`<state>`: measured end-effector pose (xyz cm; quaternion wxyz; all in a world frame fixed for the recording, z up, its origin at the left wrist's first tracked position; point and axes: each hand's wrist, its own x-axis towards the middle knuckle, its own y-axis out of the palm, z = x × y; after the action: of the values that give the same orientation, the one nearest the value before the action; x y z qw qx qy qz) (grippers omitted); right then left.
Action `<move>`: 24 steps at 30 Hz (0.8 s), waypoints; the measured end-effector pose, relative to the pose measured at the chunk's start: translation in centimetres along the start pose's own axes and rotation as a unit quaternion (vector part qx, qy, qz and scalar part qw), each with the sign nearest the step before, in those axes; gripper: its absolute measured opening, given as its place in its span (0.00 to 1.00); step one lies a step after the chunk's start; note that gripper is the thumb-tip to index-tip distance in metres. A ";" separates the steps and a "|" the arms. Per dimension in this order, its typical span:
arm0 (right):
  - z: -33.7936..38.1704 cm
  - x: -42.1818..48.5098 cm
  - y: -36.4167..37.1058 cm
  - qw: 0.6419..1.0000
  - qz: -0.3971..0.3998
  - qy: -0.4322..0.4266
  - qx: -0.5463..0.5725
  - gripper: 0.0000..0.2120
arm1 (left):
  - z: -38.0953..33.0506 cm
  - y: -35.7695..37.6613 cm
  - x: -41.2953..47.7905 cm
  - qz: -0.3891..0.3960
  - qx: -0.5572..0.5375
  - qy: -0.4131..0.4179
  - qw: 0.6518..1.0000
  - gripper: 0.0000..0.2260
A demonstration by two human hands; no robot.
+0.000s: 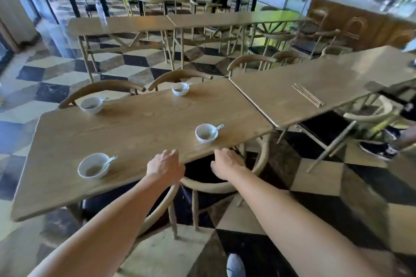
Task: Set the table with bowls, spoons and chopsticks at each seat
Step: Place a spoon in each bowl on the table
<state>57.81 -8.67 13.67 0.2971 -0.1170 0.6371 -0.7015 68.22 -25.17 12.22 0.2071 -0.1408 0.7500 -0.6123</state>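
My pale shoe toe (235,266) pokes in at the bottom, and above it both my bare forearms reach out to the near edge of the long light-wood table (139,123). My left hand (165,165) lies on that edge with its fingers loosely bent over the top, gripping nothing. My right hand (226,163) is just beside it, above the curved wooden chair back (209,188) tucked under the table. Its fingertips dip past the rim, so I cannot tell whether they curl on anything or hang slack.

Four places each carry a round white bowl with a white spoon leaning inside: the near-left bowl (92,166), the near-right bowl (206,134), the far-left bowl (91,105) and the far-right bowl (180,89). Each sits close to the table's edge in front of a chair, one per diner and within easy reach, I take it. Every spoon handle points off to the right.

The bundle of thin pale chopsticks (308,95) lies undivided on the adjoining wooden table (281,87) to my right, well apart from both hands. I judge the bowls and spoons finished here and the chopsticks not yet dealt out. Fetching that bundle looks like my next job.
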 end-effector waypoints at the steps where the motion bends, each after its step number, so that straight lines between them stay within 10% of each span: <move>1: -1.4 -0.3 -0.1 1.000 -0.001 0.012 0.010 0.14 | -1.6 0.0 0.4 0.002 0.000 0.014 1.000 0.10; 24: -42.7 -4.7 -4.4 0.967 -0.017 0.248 0.060 0.16 | -46.4 7.8 10.3 0.069 0.044 0.280 0.956 0.14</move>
<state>37.24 29.24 12.09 0.1245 0.0681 0.6460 -0.7501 37.17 11.61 10.78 0.0366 0.0978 0.7582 -0.6436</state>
